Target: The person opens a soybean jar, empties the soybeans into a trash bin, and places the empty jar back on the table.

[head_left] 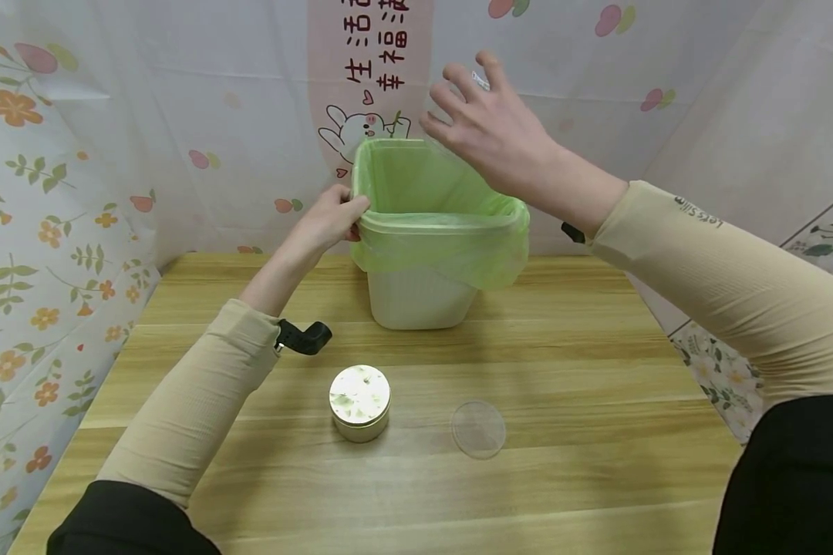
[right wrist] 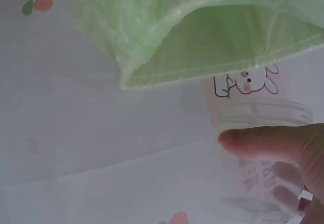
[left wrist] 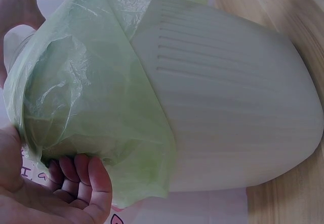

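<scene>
A white ribbed trash bin stands at the back of the table, its rim lined with a thin green garbage bag. My left hand grips the left side of the lined rim, thumb on top and fingers curled underneath, as the left wrist view shows. Raised above the bin's back right, my right hand holds a clear plastic jar. In the head view the hand mostly hides this jar; the right wrist view shows its ridged rim and see-through wall, with the thumb across it.
On the wooden table, a round tin with a shiny patterned lid sits front left of the bin. To its right lies a flat clear disc. A printed cloth hangs close behind the bin.
</scene>
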Action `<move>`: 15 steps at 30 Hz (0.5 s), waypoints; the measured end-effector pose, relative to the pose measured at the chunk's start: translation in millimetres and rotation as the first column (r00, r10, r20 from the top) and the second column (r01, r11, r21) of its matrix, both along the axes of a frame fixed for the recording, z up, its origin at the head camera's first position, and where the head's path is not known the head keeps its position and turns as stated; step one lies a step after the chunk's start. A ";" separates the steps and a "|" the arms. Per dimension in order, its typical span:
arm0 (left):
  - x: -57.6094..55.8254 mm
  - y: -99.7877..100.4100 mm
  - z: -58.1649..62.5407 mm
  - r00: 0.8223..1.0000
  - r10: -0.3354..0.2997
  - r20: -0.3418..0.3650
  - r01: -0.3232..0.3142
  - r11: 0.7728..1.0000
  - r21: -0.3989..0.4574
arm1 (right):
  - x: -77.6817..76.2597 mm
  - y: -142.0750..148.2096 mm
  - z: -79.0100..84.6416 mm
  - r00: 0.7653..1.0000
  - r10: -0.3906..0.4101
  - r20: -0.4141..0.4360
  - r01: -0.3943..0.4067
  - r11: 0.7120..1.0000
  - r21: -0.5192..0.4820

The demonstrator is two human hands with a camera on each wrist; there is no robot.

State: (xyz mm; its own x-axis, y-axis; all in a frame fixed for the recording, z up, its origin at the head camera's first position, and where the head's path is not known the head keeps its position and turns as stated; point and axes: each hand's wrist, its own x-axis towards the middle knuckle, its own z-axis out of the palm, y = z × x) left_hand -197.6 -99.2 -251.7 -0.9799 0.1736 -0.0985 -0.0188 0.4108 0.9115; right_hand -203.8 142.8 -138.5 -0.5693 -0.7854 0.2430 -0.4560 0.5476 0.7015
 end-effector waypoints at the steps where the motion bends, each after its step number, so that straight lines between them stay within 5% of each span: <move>1: 0.1 0.5 0.0 1.000 -0.001 -0.001 0.001 1.000 -0.002 | 0.7 1.5 0.4 1.000 0.001 0.024 0.000 0.999 -0.032; 4: 0.3 1.6 -0.1 1.000 -0.002 0.000 0.002 1.000 -0.008 | 2.4 8.1 2.2 0.995 0.017 0.097 -0.002 0.989 -0.150; 9: -0.1 2.4 -0.5 1.000 -0.005 0.001 0.005 1.000 -0.002 | 3.6 25.2 8.9 0.972 0.015 0.233 0.071 0.931 -0.358; 15: -0.1 2.6 0.0 1.000 0.003 0.005 -0.003 1.000 -0.001 | 8.0 54.8 17.8 0.914 -0.030 0.404 0.260 0.808 -0.529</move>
State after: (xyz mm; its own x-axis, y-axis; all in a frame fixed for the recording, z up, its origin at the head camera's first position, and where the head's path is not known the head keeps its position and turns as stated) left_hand -197.8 -96.6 -251.7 -0.9799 0.1703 -0.1036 -0.0247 0.4119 0.9109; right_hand -195.9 197.5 -120.7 -0.8001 -0.4742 0.3674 -0.4923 0.8690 0.0496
